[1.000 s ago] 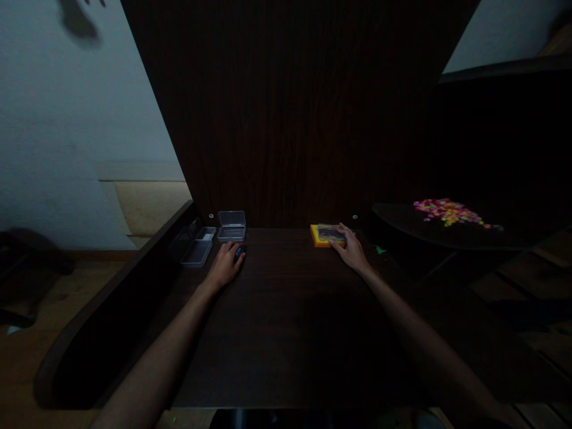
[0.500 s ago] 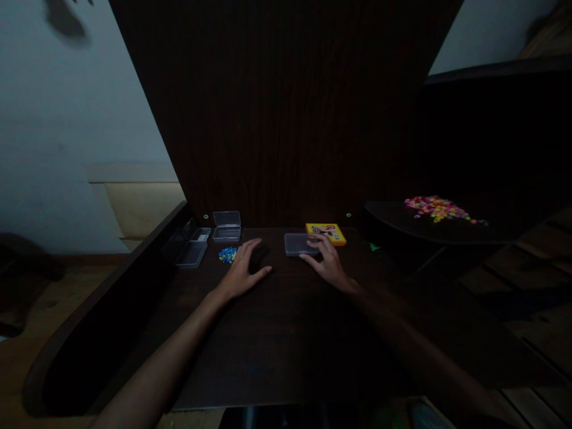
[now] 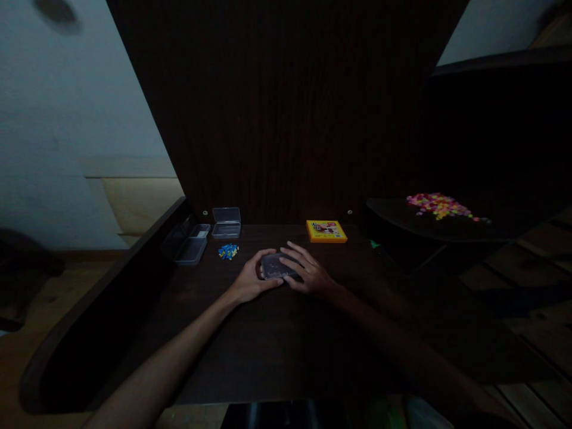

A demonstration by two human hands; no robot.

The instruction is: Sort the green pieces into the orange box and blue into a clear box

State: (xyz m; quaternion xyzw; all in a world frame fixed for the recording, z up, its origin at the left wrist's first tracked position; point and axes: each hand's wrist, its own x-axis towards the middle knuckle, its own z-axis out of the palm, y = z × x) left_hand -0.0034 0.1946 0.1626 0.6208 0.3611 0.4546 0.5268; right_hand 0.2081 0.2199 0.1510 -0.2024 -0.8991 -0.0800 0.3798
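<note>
Between my two hands is a flat, clear plastic box [image 3: 271,267], its lid down, over the middle of the dark table. My left hand [image 3: 249,281] grips its left end, fingers along the far side and thumb along the near side. Around the right end curves my right hand [image 3: 311,275], with fingers over the top and the thumb at the near edge. A small pile of blue and yellow pieces [image 3: 229,251] lies left of my left hand. Whatever the box contains is too dim to make out.
Behind the pile stands an open clear box [image 3: 226,230]. Another open clear box [image 3: 192,250] sits by the left side panel [image 3: 102,310]. A yellow box [image 3: 326,231] lies at the back right. Colourful small pieces [image 3: 440,205] are heaped on a dark shelf [image 3: 393,217].
My right hand has brought the clear box leftward and nearer, away from the yellow box. My left hand, open before, has moved right and closed on the box's left end.
</note>
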